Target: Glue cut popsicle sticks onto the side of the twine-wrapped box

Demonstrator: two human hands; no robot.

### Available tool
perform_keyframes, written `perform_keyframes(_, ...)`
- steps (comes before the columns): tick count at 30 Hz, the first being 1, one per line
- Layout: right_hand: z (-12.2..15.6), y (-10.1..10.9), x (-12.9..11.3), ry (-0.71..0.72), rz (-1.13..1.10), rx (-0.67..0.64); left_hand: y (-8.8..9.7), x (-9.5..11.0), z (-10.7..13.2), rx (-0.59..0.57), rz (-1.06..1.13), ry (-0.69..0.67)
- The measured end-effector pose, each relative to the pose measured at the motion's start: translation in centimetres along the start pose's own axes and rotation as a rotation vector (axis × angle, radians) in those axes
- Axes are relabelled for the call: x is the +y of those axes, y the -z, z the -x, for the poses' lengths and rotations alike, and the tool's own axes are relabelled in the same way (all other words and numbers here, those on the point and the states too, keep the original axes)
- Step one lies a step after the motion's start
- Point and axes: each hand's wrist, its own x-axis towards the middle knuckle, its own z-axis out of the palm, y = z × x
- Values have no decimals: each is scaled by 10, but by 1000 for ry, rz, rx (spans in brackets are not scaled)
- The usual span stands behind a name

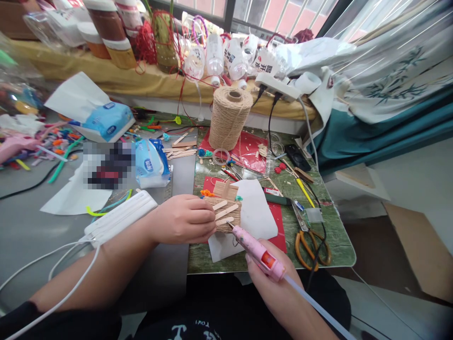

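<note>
A small twine-wrapped craft piece (238, 208) lies over white paper (260, 208), with three wooden craft sticks (226, 211) slanting side by side across its top. My left hand (187, 218) is closed at its left edge, fingers curled, their tips partly hidden. In my right hand (272, 278) is a pink hot glue gun (260, 252), a long pale glue stick (314, 307) running out of its rear. Its nozzle meets or nearly meets the lower end of the sticks. Behind the piece are a small wooden panel (226, 190) and orange fuzzy trim (207, 193).
A big twine spool (228, 120) stands behind the work. Orange-handled scissors (311, 248), a yellow pen (305, 192) and cables lie on the right. Tissue packs (150, 163), a white power strip (120, 217) and loose craft sticks (180, 153) are on the left. Jars (120, 52) line the sill.
</note>
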Motion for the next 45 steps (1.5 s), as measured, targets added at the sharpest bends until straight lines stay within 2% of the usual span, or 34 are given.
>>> perform_keyframes(7, 4, 7, -8, 33, 31, 70, 1, 0, 0, -10, -2, 3)
perform_keyframes(14, 1, 5, -8, 27, 94, -5, 1, 0, -1, -16, -13, -3)
perform_keyframes(29, 1, 3, -11, -17, 123, 70, 1, 1, -2, 27, -18, -1)
perform_keyframes(37, -2, 9, -4, -29, 151, -10, 1, 1, -1, 30, 6, 3)
perform_keyframes(45, -1, 13, -5, -39, 138, -15, 0, 1, 0, 32, 0, 6)
